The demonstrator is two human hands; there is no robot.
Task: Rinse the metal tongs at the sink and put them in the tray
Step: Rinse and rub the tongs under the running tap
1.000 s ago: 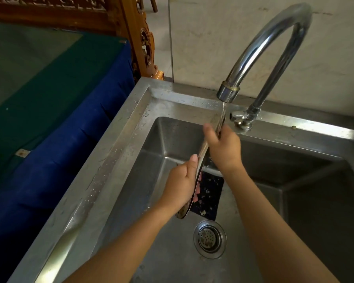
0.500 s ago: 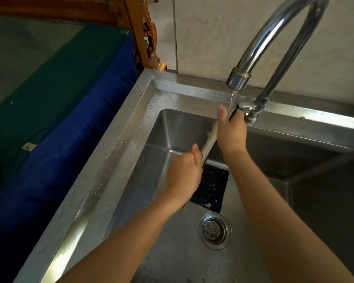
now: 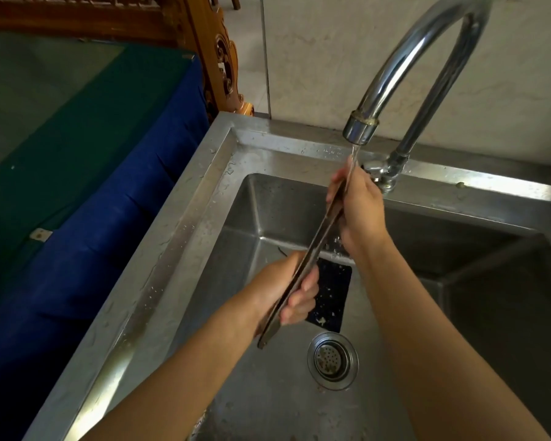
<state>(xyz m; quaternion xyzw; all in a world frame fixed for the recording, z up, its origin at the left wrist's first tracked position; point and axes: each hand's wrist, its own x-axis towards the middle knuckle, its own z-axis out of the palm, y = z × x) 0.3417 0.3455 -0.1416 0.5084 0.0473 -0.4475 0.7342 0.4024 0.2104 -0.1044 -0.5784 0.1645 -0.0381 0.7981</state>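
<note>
Steel sink (image 3: pixel 185 230) fills most of the frame, rim wet with droplets. To its left, a surface draped in blue and green cloth (image 3: pixel 86 173); carved wooden furniture (image 3: pixel 217 55) behind that, against a pale tiled wall.

Gooseneck faucet (image 3: pixel 404 68) arcs over the back of the basin, thin stream of water running from the spout. Round drain strainer (image 3: pixel 332 361) in the basin floor, dark rectangular mat (image 3: pixel 333 291) with pale food bits just behind it.

Both forearms reach in from the bottom edge. Metal tongs (image 3: pixel 312 253) held diagonally over the basin, arms pressed together, between the two hands: upper end under the stream, lower end pointing down-left, ending just left of the strainer and above the basin floor.

Right hand (image 3: pixel 360 211) clasps the upper end right below the spout, fingers wrapped round it, water hitting there. Left hand (image 3: pixel 283 294) grips the lower half, fingers curled around the far side, thumb on the near side; the tail end sticks out below the palm.

No tray in view.
</note>
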